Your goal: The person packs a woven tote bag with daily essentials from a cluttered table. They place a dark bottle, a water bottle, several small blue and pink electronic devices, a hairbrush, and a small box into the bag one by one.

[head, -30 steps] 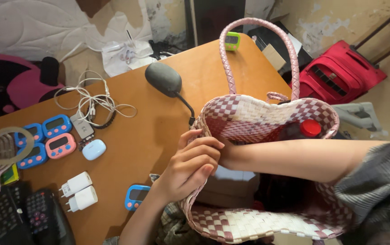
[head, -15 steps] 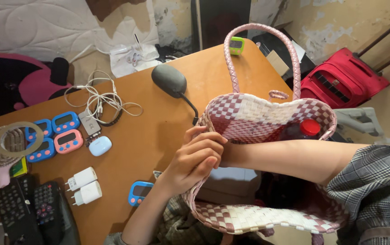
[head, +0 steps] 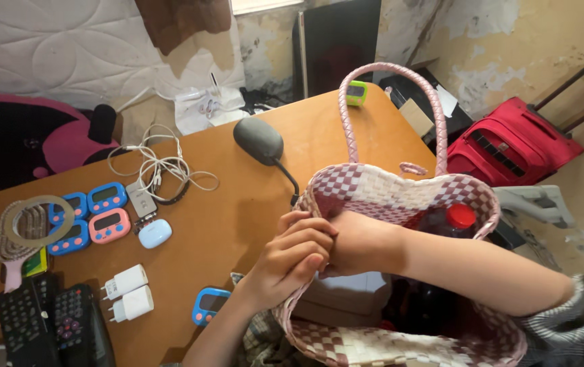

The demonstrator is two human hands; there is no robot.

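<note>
The left hand (head: 290,261) curls its fingers over the near-left rim of the pink-and-white woven plastic basket (head: 373,187), pinching it. The right hand (head: 354,243) reaches inside, its fingers hidden, so I cannot tell their state. The weave looks light and flexible, so the stiffer rim or the plaited handle probably gives the surest hold.

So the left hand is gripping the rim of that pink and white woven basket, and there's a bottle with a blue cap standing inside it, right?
Not quite: the head view shows the bottle inside the basket has a red cap, not a blue one. The rest holds: the left hand grips the woven rim.

Both hands (head: 319,251) at woven basket (head: 400,190)
</note>
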